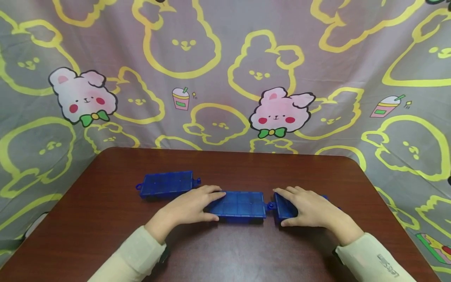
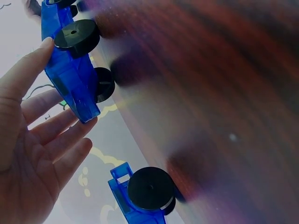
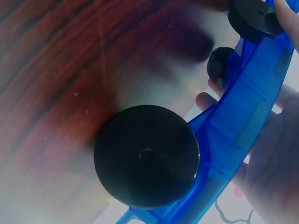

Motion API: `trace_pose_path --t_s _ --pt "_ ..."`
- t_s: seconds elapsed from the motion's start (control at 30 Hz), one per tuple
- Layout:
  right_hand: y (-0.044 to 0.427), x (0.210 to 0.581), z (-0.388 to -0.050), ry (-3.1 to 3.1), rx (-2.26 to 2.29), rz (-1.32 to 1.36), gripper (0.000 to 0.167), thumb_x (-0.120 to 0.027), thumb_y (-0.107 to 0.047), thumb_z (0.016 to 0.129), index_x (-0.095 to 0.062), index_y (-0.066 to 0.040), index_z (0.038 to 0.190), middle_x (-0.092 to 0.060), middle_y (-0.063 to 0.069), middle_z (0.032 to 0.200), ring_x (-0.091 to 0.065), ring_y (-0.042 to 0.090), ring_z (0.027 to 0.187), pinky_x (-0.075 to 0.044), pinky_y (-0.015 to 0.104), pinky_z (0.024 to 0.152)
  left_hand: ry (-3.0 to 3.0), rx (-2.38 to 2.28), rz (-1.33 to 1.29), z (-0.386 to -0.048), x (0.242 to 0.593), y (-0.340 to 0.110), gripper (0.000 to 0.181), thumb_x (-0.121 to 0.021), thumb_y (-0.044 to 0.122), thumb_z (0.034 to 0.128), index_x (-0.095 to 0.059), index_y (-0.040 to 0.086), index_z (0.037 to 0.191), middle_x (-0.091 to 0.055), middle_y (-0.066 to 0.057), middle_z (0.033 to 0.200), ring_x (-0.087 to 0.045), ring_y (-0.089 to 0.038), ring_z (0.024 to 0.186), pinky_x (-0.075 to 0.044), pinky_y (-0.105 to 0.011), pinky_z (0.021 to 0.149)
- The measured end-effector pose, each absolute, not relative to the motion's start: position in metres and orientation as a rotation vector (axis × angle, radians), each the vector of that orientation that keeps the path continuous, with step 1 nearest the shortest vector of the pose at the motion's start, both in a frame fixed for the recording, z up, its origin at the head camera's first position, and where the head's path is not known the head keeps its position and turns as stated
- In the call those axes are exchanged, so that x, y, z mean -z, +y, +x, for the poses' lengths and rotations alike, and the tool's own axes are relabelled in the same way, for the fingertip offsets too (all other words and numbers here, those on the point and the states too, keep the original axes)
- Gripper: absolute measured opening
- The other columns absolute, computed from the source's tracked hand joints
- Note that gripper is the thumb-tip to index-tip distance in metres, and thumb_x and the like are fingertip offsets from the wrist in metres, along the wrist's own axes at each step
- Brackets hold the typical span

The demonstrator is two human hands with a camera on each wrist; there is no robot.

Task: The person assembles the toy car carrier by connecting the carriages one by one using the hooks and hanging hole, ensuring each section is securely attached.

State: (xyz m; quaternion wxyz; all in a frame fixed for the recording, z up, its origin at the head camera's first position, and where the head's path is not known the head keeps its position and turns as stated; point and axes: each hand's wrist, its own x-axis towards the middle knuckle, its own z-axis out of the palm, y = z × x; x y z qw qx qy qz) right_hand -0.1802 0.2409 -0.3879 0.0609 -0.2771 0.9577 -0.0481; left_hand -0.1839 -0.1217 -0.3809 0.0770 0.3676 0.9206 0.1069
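In the head view my left hand [image 1: 190, 207] grips the left end of the middle blue wheeled car [image 1: 243, 204], thumb on the near side, fingers on the far side. My right hand [image 1: 310, 207] spans another blue car [image 1: 284, 206] at the right and covers much of it. Between these two cars is a small blue coupling [image 1: 270, 206]; whether it is hooked, I cannot tell. The left wrist view shows the gripped car [image 2: 70, 74] with black wheels [image 2: 77, 38]. In the right wrist view, the right car [image 3: 243, 109] tilts across the picture, with a large black wheel [image 3: 147, 156].
A third blue car [image 1: 167, 184] stands apart at the back left of the brown table [image 1: 246, 250], with a ring at its left end and a small connector at its right. Behind the table hangs a patterned curtain [image 1: 218, 90].
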Motion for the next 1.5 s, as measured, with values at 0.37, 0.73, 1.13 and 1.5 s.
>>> trace_pose_path --t_s 0.37,0.73,1.13,1.5 --pt "0.240 0.388 -0.182 2.885 0.147 -0.822 0.098 -0.074 -0.071 0.072 -0.045 -0.018 0.148 -0.058 0.018 0.138 -0.057 0.039 0.122 -0.050 0.063 0.092 2.756 -0.324 1.100 -0.185 0.382 -0.123 0.070 -0.071 0.047 0.0895 -0.050 0.014 0.147 -0.047 -0.009 0.151 -0.047 -0.027 0.138 -0.045 -0.047 0.109" --pt "0.240 0.388 -0.181 2.869 0.209 -0.795 0.101 -0.074 -0.073 0.069 -0.044 -0.019 0.150 -0.055 0.019 0.141 -0.054 0.042 0.125 -0.049 0.063 0.094 2.730 -0.362 1.085 -0.184 0.384 -0.127 0.071 -0.069 0.047 0.0909 -0.046 0.015 0.150 -0.042 -0.008 0.156 -0.042 -0.027 0.143 -0.043 -0.047 0.111" --pt "0.232 0.383 -0.180 2.892 0.312 -0.881 0.097 -0.077 -0.065 0.072 -0.043 -0.020 0.151 -0.056 0.009 0.139 -0.053 0.031 0.123 -0.054 0.054 0.091 2.748 -0.436 1.056 -0.177 0.376 -0.145 0.069 -0.069 0.043 0.0917 -0.046 0.013 0.150 -0.039 -0.009 0.158 -0.038 -0.031 0.145 -0.042 -0.052 0.110" --pt "0.205 0.372 -0.182 2.859 0.409 -0.903 0.090 -0.076 -0.061 0.076 -0.042 -0.026 0.151 -0.053 0.006 0.144 -0.051 0.028 0.129 -0.055 0.054 0.091 2.852 -0.429 0.982 -0.178 0.365 -0.179 0.067 -0.070 0.038 0.0920 -0.047 0.009 0.148 -0.043 -0.012 0.155 -0.040 -0.034 0.143 -0.042 -0.053 0.110"
